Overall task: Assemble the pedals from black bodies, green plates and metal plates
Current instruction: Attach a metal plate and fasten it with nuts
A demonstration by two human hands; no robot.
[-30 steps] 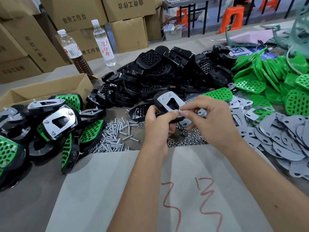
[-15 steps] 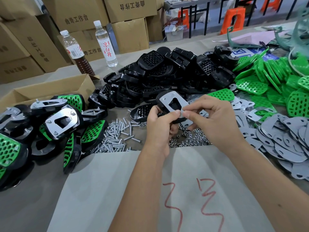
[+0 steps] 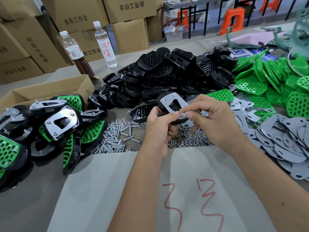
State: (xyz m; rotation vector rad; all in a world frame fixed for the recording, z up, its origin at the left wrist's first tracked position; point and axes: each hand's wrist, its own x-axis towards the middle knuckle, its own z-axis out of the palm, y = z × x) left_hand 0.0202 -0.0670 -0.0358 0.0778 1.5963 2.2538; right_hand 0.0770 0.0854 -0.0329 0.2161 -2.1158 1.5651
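Your body, as seen from the head camera:
- Left hand [image 3: 158, 129]: bare, no glove, no ring, no watch or band at the wrist.
- Right hand [image 3: 215, 121]: bare, likewise ungloved and unadorned; short, plain fingernails show on the fingertips [image 3: 189, 114].
- Forearms: both bare to the bottom edge of the view; no sleeve or cuff shows.
- Markings: a few small dark spots on your right forearm.
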